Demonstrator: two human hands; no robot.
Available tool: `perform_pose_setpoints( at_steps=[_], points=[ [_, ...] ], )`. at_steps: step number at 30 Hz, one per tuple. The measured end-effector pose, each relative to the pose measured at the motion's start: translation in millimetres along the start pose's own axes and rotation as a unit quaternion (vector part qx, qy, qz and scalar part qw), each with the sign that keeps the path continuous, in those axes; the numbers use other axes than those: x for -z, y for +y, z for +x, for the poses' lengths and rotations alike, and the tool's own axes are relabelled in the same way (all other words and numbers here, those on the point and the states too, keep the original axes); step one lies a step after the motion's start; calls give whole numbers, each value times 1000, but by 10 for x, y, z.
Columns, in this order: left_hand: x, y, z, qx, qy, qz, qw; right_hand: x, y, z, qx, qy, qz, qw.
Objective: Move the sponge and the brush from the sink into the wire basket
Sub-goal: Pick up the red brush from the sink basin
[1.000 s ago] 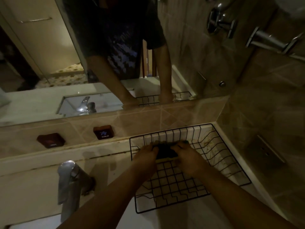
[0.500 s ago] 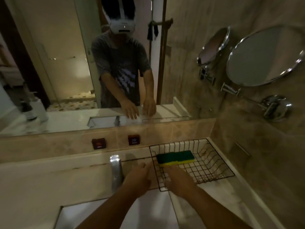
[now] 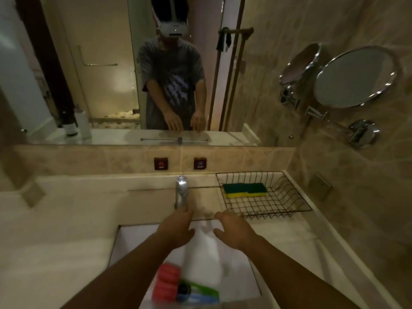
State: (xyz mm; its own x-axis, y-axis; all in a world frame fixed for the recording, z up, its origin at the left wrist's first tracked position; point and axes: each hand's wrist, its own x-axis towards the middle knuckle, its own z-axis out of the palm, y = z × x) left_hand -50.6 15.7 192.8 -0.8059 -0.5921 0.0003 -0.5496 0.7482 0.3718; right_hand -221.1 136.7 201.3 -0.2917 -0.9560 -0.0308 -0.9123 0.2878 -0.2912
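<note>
Sponge (image 3: 244,190) lay in wire basket (image 3: 289,198), far right, long axis left-right. Brush (image 3: 176,284) blurred in sink (image 3: 124,246), near. My left hand (image 3: 178,228) and right hand (image 3: 231,229) fingers were spread, empty. Wall labels unreadable.

Your two bare forearms, no sleeves down to the fingers, your left hand (image 3: 178,228) and right hand (image 3: 234,230) ungloved, no rings or watch visible near your fingers or wrists

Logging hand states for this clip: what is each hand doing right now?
Left hand: open, holding nothing, over the sink.
Right hand: open, holding nothing.
</note>
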Motion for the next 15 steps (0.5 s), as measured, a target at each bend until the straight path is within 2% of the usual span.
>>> perform_pose_setpoints(
  at_steps=[5, 11, 15],
  points=[
    [-176, -220, -271, 48, -17, -18, 999, -438, -85, -89, 11, -68, 26, 997],
    [-560, -409, -634, 124, -82, -54, 987, -991, -186, -216, 6, -150, 51, 987],
    [-857, -421, -842, 131, -132, -115, 976, -1301, -141, -318, 13, -191, 41, 981]
  ],
)
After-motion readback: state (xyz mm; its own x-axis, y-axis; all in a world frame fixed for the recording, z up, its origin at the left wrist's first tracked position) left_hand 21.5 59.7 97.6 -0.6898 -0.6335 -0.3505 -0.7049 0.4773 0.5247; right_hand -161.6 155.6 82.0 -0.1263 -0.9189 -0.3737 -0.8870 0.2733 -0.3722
